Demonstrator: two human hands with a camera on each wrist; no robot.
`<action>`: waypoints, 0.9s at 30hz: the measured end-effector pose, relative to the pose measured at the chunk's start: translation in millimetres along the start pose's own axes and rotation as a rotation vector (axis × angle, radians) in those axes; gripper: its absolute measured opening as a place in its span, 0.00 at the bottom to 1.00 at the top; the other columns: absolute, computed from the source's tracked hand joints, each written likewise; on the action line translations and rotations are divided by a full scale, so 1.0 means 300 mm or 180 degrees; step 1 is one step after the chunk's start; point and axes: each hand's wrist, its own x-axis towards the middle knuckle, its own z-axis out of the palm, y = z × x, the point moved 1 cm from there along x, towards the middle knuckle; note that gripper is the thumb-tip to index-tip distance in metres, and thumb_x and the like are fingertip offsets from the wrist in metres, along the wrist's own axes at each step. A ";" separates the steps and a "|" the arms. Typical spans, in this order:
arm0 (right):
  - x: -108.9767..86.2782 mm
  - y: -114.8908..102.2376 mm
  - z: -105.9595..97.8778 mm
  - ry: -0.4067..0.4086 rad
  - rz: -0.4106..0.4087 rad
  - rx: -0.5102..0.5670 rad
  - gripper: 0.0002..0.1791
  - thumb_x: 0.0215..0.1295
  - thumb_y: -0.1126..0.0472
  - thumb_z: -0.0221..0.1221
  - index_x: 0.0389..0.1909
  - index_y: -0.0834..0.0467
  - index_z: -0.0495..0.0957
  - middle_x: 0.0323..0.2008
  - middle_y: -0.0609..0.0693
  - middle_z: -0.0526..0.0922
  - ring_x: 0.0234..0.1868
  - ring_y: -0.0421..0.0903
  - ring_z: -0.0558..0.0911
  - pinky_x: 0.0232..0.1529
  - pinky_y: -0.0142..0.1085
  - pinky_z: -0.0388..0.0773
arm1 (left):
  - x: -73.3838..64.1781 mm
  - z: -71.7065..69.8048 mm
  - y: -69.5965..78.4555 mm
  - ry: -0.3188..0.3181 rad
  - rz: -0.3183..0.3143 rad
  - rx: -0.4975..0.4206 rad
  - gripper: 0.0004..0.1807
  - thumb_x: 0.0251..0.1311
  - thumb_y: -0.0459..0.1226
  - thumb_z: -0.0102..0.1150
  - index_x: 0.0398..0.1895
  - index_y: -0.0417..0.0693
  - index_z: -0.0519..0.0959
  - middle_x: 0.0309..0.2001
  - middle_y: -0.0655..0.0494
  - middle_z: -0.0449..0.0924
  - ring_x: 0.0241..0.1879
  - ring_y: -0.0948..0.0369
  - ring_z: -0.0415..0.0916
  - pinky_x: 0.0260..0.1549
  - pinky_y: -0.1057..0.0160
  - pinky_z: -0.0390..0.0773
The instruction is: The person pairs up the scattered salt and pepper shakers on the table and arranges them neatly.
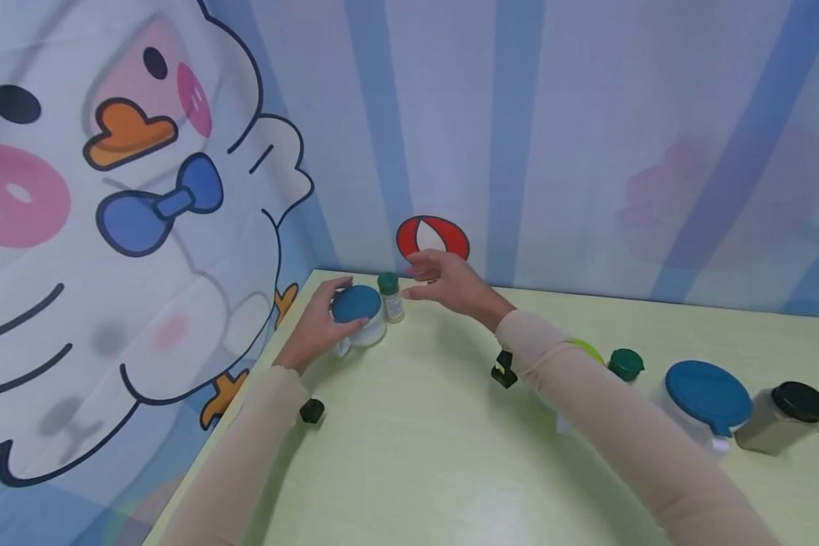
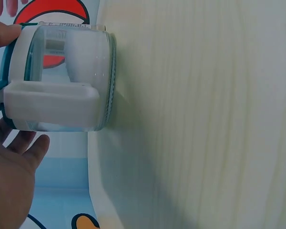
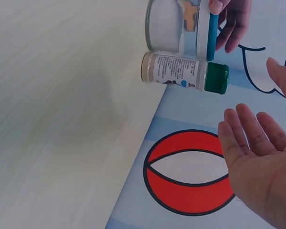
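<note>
On pale green table [image 1: 450, 455] by striped cartoon wall [image 1: 587, 152]: left fingers [image 1: 337, 287] gripping blue-lidded jar [image 1: 359, 315] (right fingers [image 1: 426, 265] spread, empty).

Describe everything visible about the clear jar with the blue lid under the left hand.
The clear round jar with a blue lid stands upright on the pale green table, near its far left corner by the cartoon backdrop. Its wall looks like transparent plastic or glass, with a white moulded handle on the side; inside it seems whitish. The left hand curls its fingers round the lid's rim from above. A small green-capped spice bottle stands right beside it; whether they touch is unclear.
</note>
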 end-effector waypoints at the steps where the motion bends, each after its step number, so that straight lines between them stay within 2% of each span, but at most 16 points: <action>1: 0.006 0.002 0.006 0.0013 0.0006 0.0031 0.37 0.64 0.54 0.69 0.73 0.53 0.68 0.65 0.53 0.77 0.66 0.54 0.76 0.61 0.49 0.78 | -0.001 -0.001 -0.001 0.0003 -0.0022 0.0006 0.46 0.59 0.51 0.71 0.77 0.57 0.59 0.75 0.54 0.59 0.72 0.50 0.57 0.71 0.42 0.63; 5: 0.029 0.004 0.026 0.0047 -0.0004 0.0138 0.36 0.65 0.56 0.69 0.73 0.53 0.68 0.65 0.52 0.78 0.67 0.56 0.75 0.63 0.49 0.77 | -0.003 -0.005 -0.002 0.0001 -0.0098 0.0079 0.47 0.57 0.55 0.71 0.78 0.59 0.59 0.74 0.53 0.59 0.72 0.49 0.57 0.69 0.39 0.63; 8: 0.046 0.003 0.041 0.0059 -0.0023 0.0174 0.36 0.66 0.58 0.68 0.73 0.54 0.68 0.66 0.55 0.76 0.68 0.57 0.74 0.63 0.50 0.76 | -0.006 -0.009 -0.001 -0.0010 -0.0124 0.0152 0.48 0.57 0.57 0.71 0.78 0.59 0.59 0.74 0.53 0.59 0.71 0.49 0.56 0.68 0.38 0.65; 14: 0.081 0.021 0.071 0.0001 0.0005 0.0077 0.39 0.67 0.60 0.67 0.76 0.52 0.63 0.72 0.53 0.70 0.70 0.56 0.72 0.64 0.49 0.76 | -0.010 -0.010 -0.002 -0.0026 -0.0174 0.0288 0.48 0.57 0.59 0.69 0.78 0.59 0.59 0.74 0.52 0.60 0.71 0.48 0.54 0.66 0.36 0.66; 18: 0.099 0.034 0.089 -0.0096 0.0005 0.0003 0.41 0.68 0.60 0.66 0.79 0.50 0.58 0.74 0.53 0.68 0.71 0.55 0.71 0.64 0.49 0.76 | -0.016 -0.008 -0.006 -0.0025 -0.0134 0.0383 0.47 0.57 0.56 0.69 0.77 0.56 0.60 0.72 0.49 0.61 0.69 0.48 0.55 0.65 0.37 0.66; 21: 0.108 0.043 0.100 -0.0108 0.0027 0.0008 0.41 0.68 0.61 0.66 0.79 0.50 0.58 0.73 0.54 0.68 0.71 0.54 0.71 0.65 0.48 0.75 | -0.023 -0.005 -0.005 -0.0037 -0.0113 0.0356 0.47 0.58 0.55 0.69 0.77 0.54 0.59 0.71 0.48 0.61 0.69 0.47 0.58 0.66 0.38 0.67; 27: 0.119 0.060 0.117 -0.0080 0.0062 0.0065 0.41 0.68 0.63 0.66 0.79 0.49 0.59 0.74 0.53 0.68 0.72 0.56 0.70 0.65 0.49 0.75 | -0.035 0.001 0.002 -0.0077 -0.0196 0.0186 0.50 0.56 0.56 0.71 0.78 0.54 0.56 0.71 0.47 0.59 0.68 0.48 0.62 0.67 0.41 0.68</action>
